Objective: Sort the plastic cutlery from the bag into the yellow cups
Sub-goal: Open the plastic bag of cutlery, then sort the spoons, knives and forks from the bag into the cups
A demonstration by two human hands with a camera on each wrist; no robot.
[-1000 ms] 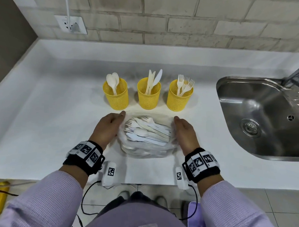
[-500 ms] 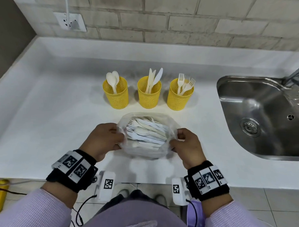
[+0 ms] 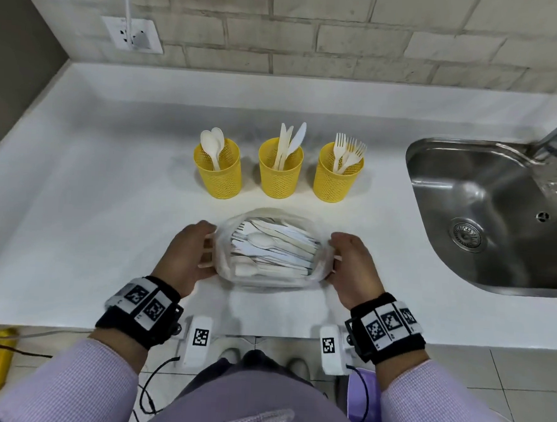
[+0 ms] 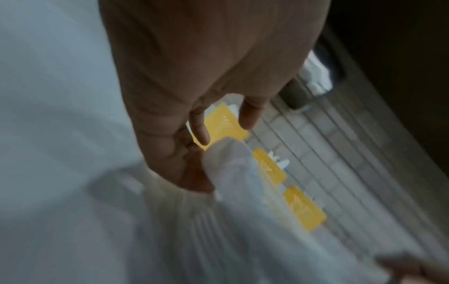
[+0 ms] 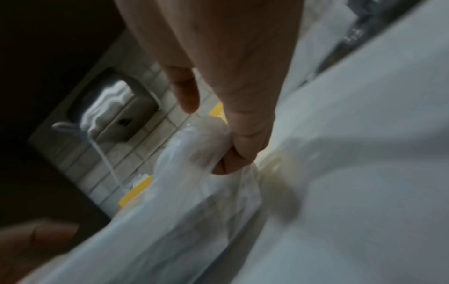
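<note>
1. White kitchen countertop (image 3: 78, 234) under a pale brick wall, steel sink (image 3: 481, 219) off to our right; we stand at the near edge.
2. Clear plastic bag of white plastic cutlery (image 3: 271, 247) lies on the counter between our hands, mouth spread open and facing up.
3. Our left hand (image 3: 185, 258) pinches the bag's left rim with curled fingers; our right hand (image 3: 353, 265) has its fingers curled round the bunched right rim. Both hands are occupied with nothing but the bag.
4. Key relation: cutlery pieces lie flat with long axes running left-right, handles mostly toward the right hand, so we judge either hand equally near.
5. Three yellow mesh cups (image 3: 280, 169) stand in a row just beyond the bag, holding spoons left, knives middle, forks right.
6. We judge one hand must let go to reach in.
</note>
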